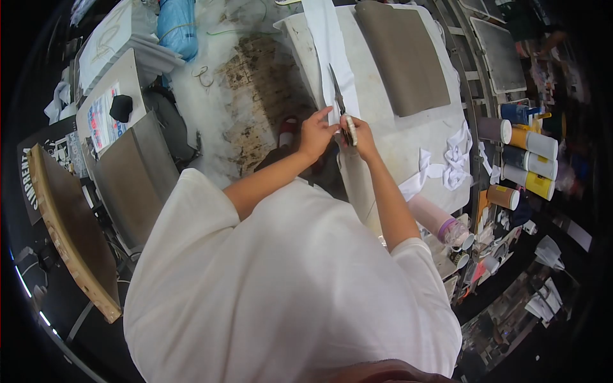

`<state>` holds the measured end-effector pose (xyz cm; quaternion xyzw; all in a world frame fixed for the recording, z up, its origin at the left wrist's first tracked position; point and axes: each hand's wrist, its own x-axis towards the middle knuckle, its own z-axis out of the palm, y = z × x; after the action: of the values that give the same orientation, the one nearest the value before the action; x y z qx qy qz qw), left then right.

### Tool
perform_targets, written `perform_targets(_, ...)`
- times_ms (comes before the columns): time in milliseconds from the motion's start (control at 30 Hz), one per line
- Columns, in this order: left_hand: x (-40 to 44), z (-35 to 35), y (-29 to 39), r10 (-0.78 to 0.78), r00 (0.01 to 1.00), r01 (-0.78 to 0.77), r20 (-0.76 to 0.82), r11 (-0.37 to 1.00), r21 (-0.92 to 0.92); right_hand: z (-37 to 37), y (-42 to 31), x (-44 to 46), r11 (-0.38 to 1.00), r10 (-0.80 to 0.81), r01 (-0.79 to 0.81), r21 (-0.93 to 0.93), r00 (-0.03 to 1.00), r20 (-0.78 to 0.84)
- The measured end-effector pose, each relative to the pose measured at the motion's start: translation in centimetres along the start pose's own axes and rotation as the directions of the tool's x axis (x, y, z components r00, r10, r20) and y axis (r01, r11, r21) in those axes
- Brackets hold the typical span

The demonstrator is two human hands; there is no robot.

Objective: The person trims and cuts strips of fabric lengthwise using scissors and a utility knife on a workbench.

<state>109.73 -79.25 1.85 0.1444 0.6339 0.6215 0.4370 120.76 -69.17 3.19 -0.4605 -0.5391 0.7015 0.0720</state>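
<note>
**Holding Scissors at the White Fabric Strip**

Your right hand (pixel 361 138) grips the scissors (pixel 338 93), with its fingers closed around the handles. The blades point away from you, along the white fabric strip (pixel 329 48). Whether the blades are apart or together cannot be determined.

Your left hand (pixel 315 135) is at the near end of the strip, just beside the scissors. Its fingers are partly extended and touch the fabric edge; you cannot tell whether they are pinched shut on it.

The strip is plain white, long and narrow. It lies lengthwise along the left side of the table (pixel 382 143), with its near end between your hands. A smooth gray-brown sheet (pixel 405 60) lies flat to its right. Crumpled white scraps (pixel 454 159) occupy the right side of the table, nearer to you than the sheet.

Containers: a pink bottle (pixel 429 213) with a purple band and a clear end lies at the near right corner of the table. Cylindrical containers (pixel 535 165) form a group beyond the right edge; their colors include orange, yellow, dark blue and white. A purple-gray container (pixel 495 129) and an orange-brown container (pixel 502 197), each with a pale end, are nearby. The contents of these containers cannot be seen.
</note>
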Motion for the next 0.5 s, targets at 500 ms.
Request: perform_targets(500,-0.5,-0.6,0.0,0.014,1.0,-0.014,-0.003,0.999,0.033,0.8,-1.1,1.3,1.0,0.02,-0.021,-0.018,1.0,-0.022)
